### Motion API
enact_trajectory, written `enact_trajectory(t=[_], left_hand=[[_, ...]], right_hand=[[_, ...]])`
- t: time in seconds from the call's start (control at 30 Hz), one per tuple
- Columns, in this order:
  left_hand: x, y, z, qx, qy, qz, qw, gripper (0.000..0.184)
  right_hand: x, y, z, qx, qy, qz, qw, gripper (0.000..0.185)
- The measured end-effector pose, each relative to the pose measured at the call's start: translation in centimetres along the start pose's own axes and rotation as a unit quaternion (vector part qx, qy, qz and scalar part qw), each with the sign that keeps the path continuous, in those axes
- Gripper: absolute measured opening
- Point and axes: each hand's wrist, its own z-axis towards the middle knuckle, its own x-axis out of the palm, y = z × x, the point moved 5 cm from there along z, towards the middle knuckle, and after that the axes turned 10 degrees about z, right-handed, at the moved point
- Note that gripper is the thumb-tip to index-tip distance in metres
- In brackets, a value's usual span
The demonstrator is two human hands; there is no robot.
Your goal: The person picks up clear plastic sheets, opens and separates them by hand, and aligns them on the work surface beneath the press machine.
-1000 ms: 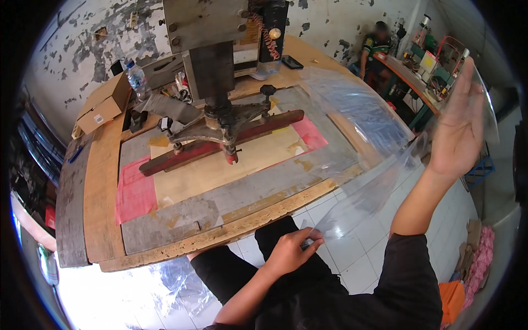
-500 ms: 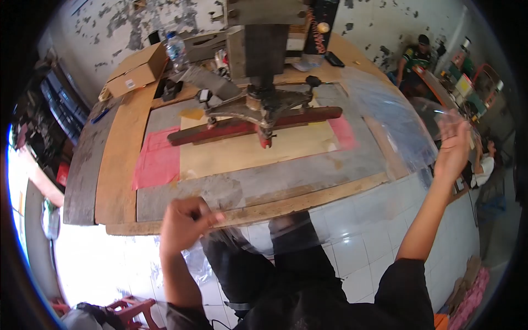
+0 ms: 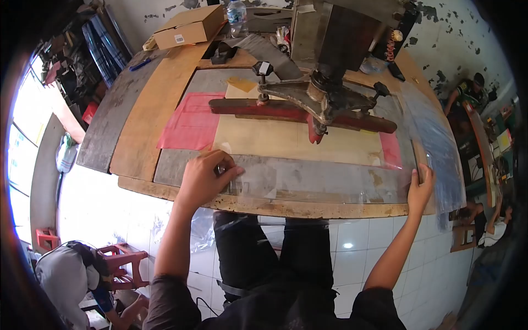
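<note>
The person's legs [image 3: 305,250] are under the near edge of the bench [image 3: 357,208], in dark trousers. On the left, near the floor, are a red stool [image 3: 131,267] and another person [image 3: 60,278], seen in part.

Just above the legs, the two hands are well apart, each pinched on a clear sheet [image 3: 322,184]. The left hand [image 3: 208,177] has thumb and forefinger close together at its left end; the right hand [image 3: 421,187] grips its right end between thumb and fingers. The sheet's long axis runs left to right, roughly along the bench's front edge, its ends pointing to the two hands. It is over the near strip of the grey plate [image 3: 192,171]; whether it touches the plate all along, I cannot tell.

Beyond it lies a cream board [image 3: 264,140], also longest from left to right, with a pink patch [image 3: 190,124] at its left end and another at its right. Over the board, the press [image 3: 324,102] carries a red bar [image 3: 275,110] that runs left to right, its right end slightly nearer the person. Loose plastic [image 3: 437,146] is heaped right of the plate.

Farther off, a pen [image 3: 141,64], a carton [image 3: 190,27] and a bottle [image 3: 236,14] are at the back left.
</note>
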Motion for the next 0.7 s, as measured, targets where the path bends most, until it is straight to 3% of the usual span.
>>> enact_trajectory(t=[0.1, 0.23, 0.7], left_hand=[[0.2, 0.6, -0.4, -0.046, -0.016, -0.035, 0.998, 0.025], [0.0, 1.4, -0.5, -0.079, -0.019, -0.101, 0.992, 0.022], [0.4, 1.8, -0.7, -0.108, -0.02, -0.13, 0.985, 0.02]], right_hand=[[0.5, 0.1, -0.1, 0.058, 0.059, 0.051, 0.995, 0.03], [1.3, 0.4, -0.1, 0.026, 0.104, 0.041, 0.993, 0.036], [1.1, -0.2, 0.0, 0.031, 0.105, 0.024, 0.994, 0.034]])
